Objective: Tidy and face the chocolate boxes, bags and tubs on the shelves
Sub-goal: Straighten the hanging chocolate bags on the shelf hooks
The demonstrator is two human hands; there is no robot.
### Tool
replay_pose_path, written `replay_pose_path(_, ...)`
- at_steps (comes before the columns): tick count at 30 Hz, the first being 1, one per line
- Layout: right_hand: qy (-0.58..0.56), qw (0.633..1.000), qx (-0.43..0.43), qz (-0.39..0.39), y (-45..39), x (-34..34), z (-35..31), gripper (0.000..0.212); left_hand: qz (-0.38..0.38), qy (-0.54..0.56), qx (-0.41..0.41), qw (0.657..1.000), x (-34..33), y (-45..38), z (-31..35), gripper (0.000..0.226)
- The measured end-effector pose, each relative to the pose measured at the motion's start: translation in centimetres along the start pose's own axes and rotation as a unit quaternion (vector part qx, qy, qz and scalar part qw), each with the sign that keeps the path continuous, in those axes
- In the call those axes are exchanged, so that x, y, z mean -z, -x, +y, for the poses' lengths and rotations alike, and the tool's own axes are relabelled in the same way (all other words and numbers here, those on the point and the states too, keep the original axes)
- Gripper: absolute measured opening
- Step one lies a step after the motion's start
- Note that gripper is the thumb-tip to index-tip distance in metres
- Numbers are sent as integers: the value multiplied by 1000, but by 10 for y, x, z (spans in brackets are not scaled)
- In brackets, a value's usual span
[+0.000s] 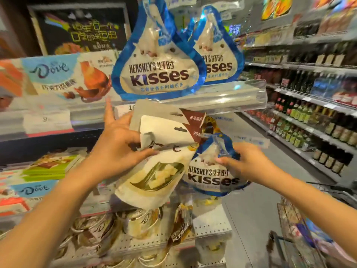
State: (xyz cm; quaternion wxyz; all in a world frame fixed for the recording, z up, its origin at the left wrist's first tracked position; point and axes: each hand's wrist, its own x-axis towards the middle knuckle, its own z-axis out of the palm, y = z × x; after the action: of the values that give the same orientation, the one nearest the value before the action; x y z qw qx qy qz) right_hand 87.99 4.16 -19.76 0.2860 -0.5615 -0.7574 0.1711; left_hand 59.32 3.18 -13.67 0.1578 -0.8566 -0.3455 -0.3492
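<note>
My left hand (119,146) grips two cream Dove chocolate bags (154,171) by their upper part, thumb across the front one. My right hand (245,163) pinches a blue-and-white Hershey's Kisses bag (210,178) near its middle, just right of the Dove bags. Two more Kisses bags (158,74) hang above on the top row, one partly behind the other. Dove boxes (58,78) stand on the upper shelf at left. Dove tubs (143,223) sit on the lower shelf below my hands.
A clear plastic shelf-edge strip (231,97) juts out above my hands. Green and blue boxes (48,167) lie on the middle shelf at left. Bottle shelves (318,122) line the aisle on the right. A wire trolley (301,238) stands at the lower right.
</note>
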Motion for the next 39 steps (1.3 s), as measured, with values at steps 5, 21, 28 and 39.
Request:
replay_pose_path(5,35,989,109,88,-16,52,-27,19,-33,12,68,997,11,-24,-10,26)
replay_pose_path(21,-137,961,136,198,-92,170,-75,15,-16,57,138,989,-7,-29,-34,28)
replay_pose_path(28,-197,947,145,211,-123,171,-71,19,-33,56,152,986,-7,-29,-34,35)
replay_pose_path(39,-232,941,129,211,-130,154,-51,18,-14,69,132,989,-6,-30,-31,25)
